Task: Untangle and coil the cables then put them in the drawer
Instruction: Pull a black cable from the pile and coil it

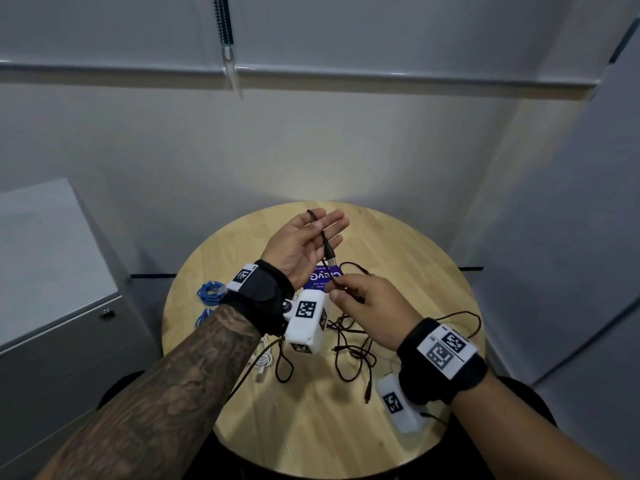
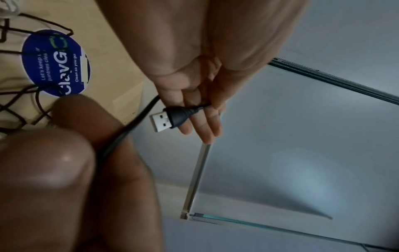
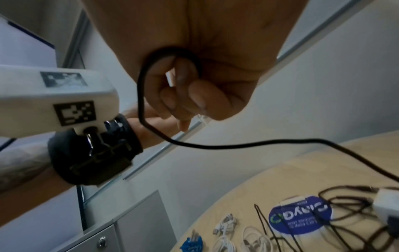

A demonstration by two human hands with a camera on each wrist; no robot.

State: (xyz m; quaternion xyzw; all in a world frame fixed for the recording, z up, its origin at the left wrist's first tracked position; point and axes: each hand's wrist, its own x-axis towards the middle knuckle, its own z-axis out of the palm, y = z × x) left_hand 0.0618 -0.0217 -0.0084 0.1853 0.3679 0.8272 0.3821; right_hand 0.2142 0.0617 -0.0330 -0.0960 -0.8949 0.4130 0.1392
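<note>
**Coiling the black USB cable, first loops going on**

Looking down from the head view, the left hand [image 1: 304,239] is raised palm-up above the round pale wooden bench [image 1: 426,244], fingers straight and apart, with the thin black USB cable [image 1: 320,230] draped over them and its plug hanging beyond the round blue printed sticker [image 1: 323,277]. The right hand [image 1: 367,306] sits just nearer than the sticker, fingers curled, pinching the same cable. I judge this to be the coiling step, barely begun: the next move calls for feeding slack round the left fingers while freeing it from the loose black tangle [image 1: 349,348] lying nearer than the sticker. Left of the sticker I count two coiled blue cables [image 1: 211,292] and, nearer, one white cable bundle [image 1: 265,362]. A grey cabinet with a keyhole [image 1: 62,306], probably holding the drawer, stands well left of the bench and looks closed.

From the left wrist, one silver-tipped USB plug [image 2: 165,121] lies across the straight fingers [image 2: 207,126], its cord trapped between them.

From the right wrist, thumb and curled fingers [image 3: 200,98] grip one black loop [image 3: 142,95]. Near the sticker [image 3: 300,220] lie roughly three white bundles [image 3: 224,238] and one blue coil [image 3: 192,243]; how many black cables make up the tangle I cannot tell.
</note>
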